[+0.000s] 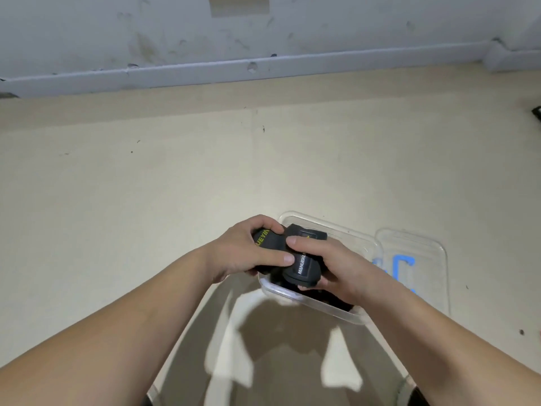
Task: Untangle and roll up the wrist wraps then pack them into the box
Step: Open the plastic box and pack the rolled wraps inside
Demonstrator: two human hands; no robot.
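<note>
Two rolled black wrist wraps sit between my hands over the left end of a clear plastic box. My left hand grips the left roll, which bears yellow lettering. My right hand grips the right roll, which has a grey label with dark letters; its thumb lies across the top. More black wrap shows inside the box behind the rolls. The box floor under my hands is hidden.
The box's clear lid with blue clips lies flat just right of the box. Everything rests on a pale beige floor. A grey-white wall with a baseboard runs along the far edge. A dark object peeks in at the right edge.
</note>
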